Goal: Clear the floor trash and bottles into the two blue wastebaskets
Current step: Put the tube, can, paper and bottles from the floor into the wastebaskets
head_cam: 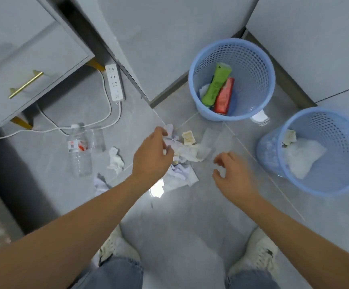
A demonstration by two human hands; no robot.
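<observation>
A pile of crumpled white paper (187,152) lies on the grey floor in front of me, with a yellowish tray (188,137) and a lilac-white wad (180,171) in it. My left hand (151,155) rests on the pile's left side, fingers and thumb closed around a crumpled piece (170,139). To the right of the pile hovers my right hand (235,177), fingers curled apart and holding nothing. One blue wastebasket (232,41) stands farther back with a green tube and a red tube inside. The second blue wastebasket (315,111), at right, holds white tissue. A clear bottle (78,152) lies at left.
A white tissue wad (115,158) lies beside the bottle. A power strip (114,82) and white cables run under a grey drawer cabinet (23,69) at the left. Walls close off the corner behind the baskets. My shoes (115,245) stand near the bottom edge.
</observation>
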